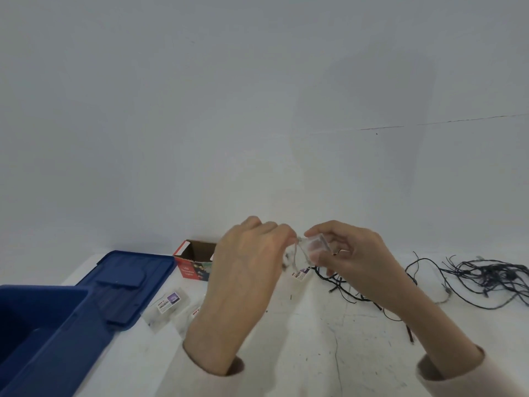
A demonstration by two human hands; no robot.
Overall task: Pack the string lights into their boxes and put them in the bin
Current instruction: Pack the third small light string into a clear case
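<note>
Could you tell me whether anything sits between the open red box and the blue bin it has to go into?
Only the bin's lid. It lies flat on the white surface between the red box and the blue bin, low enough that the box could probably be lifted over it.

Little can be read with any certainty. The red cardboard box (192, 267) with the open top, at about nine o'clock from the hands, carries white lettering on its red front face; the first line seems to begin "LED", and the lines beneath are too blurred to make out. The small white printed labels (168, 302) on the clear plastic packets lying on the white tabletop (315, 353) show dark print that is too small to read.
</note>
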